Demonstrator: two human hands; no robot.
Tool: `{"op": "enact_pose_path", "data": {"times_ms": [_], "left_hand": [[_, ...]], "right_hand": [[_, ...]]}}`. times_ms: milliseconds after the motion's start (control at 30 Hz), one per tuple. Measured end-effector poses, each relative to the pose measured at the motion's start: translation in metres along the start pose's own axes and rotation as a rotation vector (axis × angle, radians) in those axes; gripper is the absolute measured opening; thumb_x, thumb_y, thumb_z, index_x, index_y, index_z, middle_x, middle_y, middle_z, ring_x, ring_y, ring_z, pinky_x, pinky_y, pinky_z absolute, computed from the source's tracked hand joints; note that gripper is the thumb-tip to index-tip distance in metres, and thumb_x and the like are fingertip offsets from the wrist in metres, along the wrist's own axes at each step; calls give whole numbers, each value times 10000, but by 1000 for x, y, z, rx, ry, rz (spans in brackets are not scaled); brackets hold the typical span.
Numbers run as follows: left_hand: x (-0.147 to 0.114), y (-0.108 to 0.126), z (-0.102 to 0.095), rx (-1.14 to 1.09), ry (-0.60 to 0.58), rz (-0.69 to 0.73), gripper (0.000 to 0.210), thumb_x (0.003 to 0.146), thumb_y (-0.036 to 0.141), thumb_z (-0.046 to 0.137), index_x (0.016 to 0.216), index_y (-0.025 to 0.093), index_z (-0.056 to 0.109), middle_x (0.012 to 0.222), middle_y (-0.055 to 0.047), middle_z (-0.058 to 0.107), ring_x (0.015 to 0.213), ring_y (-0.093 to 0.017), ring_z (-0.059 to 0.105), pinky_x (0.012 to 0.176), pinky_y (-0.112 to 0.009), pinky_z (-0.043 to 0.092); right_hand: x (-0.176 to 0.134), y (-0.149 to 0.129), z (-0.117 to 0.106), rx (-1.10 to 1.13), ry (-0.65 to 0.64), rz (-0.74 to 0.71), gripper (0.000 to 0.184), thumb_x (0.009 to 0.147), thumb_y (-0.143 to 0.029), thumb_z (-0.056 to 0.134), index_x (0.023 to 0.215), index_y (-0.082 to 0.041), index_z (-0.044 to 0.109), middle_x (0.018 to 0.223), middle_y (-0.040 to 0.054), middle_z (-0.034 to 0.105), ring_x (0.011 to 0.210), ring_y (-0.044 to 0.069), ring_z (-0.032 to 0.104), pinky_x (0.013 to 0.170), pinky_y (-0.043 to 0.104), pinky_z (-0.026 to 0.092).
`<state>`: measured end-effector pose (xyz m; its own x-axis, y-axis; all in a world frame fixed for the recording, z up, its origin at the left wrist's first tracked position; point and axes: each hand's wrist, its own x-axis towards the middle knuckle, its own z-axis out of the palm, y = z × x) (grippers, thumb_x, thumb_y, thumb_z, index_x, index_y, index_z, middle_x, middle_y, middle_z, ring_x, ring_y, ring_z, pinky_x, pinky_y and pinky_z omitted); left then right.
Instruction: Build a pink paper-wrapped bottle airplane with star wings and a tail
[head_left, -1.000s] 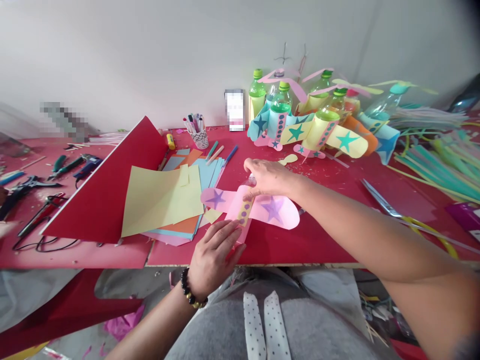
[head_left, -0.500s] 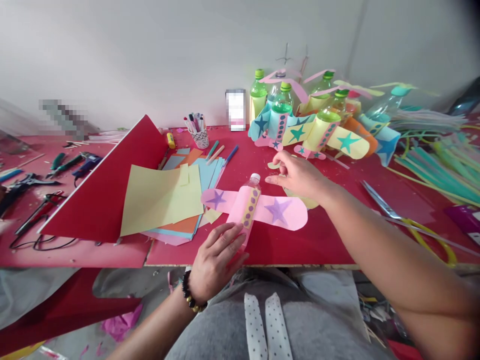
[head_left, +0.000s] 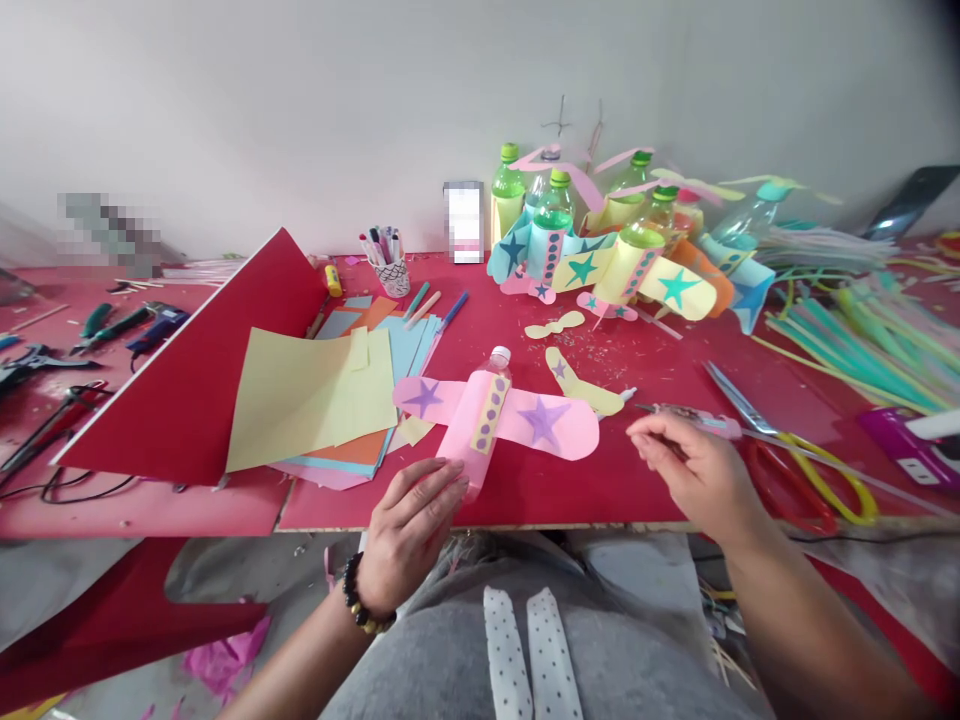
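A pink paper-wrapped plastic bottle airplane [head_left: 465, 455] with a white cap lies on the red table, purple stars on its wings and a dotted yellow strip along its body. My left hand [head_left: 420, 510] is closed over its lower end. Off to the right, my right hand [head_left: 694, 475] hovers with thumb and fingers curled together; nothing shows in them. Just behind it lies a thin-tipped tool with a pinkish handle [head_left: 705, 422]. A yellow paper piece with a star [head_left: 581, 387] rests behind the pink wing, and a small yellow propeller shape [head_left: 555, 325] lies farther back.
Several finished bottle airplanes [head_left: 626, 260] stand at the back right. Scissors [head_left: 799, 450] and a purple tape dispenser [head_left: 911, 445] lie right. Left are coloured paper sheets [head_left: 315, 395], a pen cup [head_left: 391, 277], markers and a leaning red board [head_left: 202, 370]; pliers lie beyond it.
My right hand has drawn back from the yellow paper pieces toward the right front, and its fingers have come together. My left hand stays on the bottle airplane. The view has shifted slightly.
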<state>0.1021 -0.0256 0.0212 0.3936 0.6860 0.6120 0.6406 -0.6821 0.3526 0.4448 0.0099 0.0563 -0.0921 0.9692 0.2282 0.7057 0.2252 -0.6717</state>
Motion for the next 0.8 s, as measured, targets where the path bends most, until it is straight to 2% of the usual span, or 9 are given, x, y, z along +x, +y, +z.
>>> {"op": "enact_pose_path", "data": {"times_ms": [133,233,300,400,533,667,800], "left_hand": [[-3,0,-1,-5,7,0,461,841,6,623,1252,215,602,1216,-81,672,1171,-246,578,941,-413,537],[-3,-2,-3,19,34,-17,458,836,13,638,1247,212,601,1219,-83,671,1166,-245,576,952,-425,526],[-2,-5,-5,48,50,-34,457,838,26,643,1253,212,596,1221,-87,669,1165,-246,576,960,-434,518],[-4,-7,-7,65,42,-49,448,852,46,635,1266,212,589,1225,-87,667,1158,-240,582,967,-429,513],[-10,-7,-7,55,19,-69,445,861,56,626,1276,210,583,1256,-87,649,1155,-235,587,986,-425,502],[-15,-10,-8,63,39,-88,476,847,60,645,1296,200,572,1248,-97,649,1139,-241,590,966,-414,509],[-14,-13,-12,42,29,-88,492,847,60,639,1312,203,563,1251,-107,647,1143,-255,594,948,-421,514]], "right_hand": [[-28,16,10,47,-26,59,176,912,-381,529,898,-236,629,766,25,670,680,184,636,635,298,506],[-34,24,14,18,28,74,170,888,-383,571,919,-228,634,827,40,687,728,191,650,653,300,528],[-27,27,15,-61,92,46,196,879,-377,583,982,-219,635,885,59,684,768,206,650,676,323,538],[-6,31,16,-275,148,-66,262,877,-322,567,1092,-185,626,1024,117,669,943,273,634,817,411,527],[24,35,23,-494,92,-127,340,868,-213,526,1189,-140,612,1136,160,654,1079,327,579,906,463,485],[45,36,30,-502,-1,-124,404,835,-174,558,1232,-139,622,1163,151,663,1085,336,571,908,469,482],[56,33,31,-458,-56,-139,314,832,-144,555,1103,-163,712,1053,133,716,995,307,617,886,449,494]]}}
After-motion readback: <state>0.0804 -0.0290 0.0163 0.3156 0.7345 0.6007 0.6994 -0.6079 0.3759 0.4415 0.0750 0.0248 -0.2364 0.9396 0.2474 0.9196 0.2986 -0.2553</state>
